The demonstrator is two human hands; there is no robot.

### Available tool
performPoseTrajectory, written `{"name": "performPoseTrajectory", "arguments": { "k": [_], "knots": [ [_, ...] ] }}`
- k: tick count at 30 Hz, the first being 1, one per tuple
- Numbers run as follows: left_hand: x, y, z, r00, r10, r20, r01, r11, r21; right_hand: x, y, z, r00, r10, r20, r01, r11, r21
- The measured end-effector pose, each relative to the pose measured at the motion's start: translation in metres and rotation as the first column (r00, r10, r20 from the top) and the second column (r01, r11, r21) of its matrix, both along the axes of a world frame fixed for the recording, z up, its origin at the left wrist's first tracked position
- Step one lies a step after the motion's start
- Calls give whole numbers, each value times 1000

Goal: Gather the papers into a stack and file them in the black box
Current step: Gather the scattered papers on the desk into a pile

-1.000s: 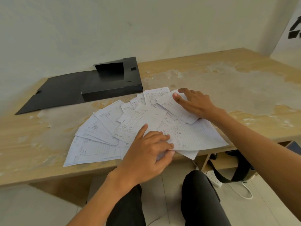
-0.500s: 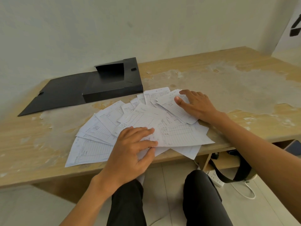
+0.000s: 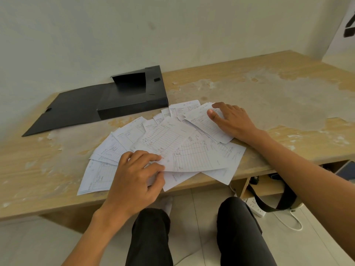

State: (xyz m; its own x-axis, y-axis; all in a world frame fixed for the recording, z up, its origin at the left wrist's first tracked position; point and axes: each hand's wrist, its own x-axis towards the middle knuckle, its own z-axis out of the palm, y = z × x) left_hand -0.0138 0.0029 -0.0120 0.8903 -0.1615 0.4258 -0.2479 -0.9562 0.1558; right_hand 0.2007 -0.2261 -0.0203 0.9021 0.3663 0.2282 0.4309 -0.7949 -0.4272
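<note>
Several white ruled papers [image 3: 165, 143] lie fanned out and overlapping near the front edge of the wooden table [image 3: 259, 89]; some hang over the edge. My left hand [image 3: 138, 177] rests on the lower left part of the fan, its fingertips pinching the edge of a sheet. My right hand [image 3: 232, 121] lies flat on the sheets at the right end of the fan, fingers spread. The black box [image 3: 132, 96] stands open behind the papers at the back left, its lid flap [image 3: 67, 112] spread flat toward the left.
The tabletop is worn, with peeled pale patches. A wall runs close behind the box. Under the table at the right are a shelf, a black strap [image 3: 272, 200] and a white power strip [image 3: 253, 206] with cable. My knees are below the table edge.
My left hand slid left along the front of the fan, dragging sheets with it; the bottom right sheets shifted left. My right hand stayed on the right-end sheets.
</note>
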Motion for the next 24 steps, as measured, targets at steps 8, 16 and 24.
{"name": "performPoseTrajectory", "arguments": {
  "k": [8,16,24],
  "knots": [
    [-5,-11,1,999,-12,-43,6,989,-147,-2,0,1,1000,6,-1,-6,1000,-8],
    [4,-4,-4,989,-39,-141,23,993,-113,-3,0,1,997,-72,8,72,997,-10],
    [14,17,-3,969,-10,-245,-56,964,-261,-4,9,2,999,-48,10,49,988,-146]
  ]
}}
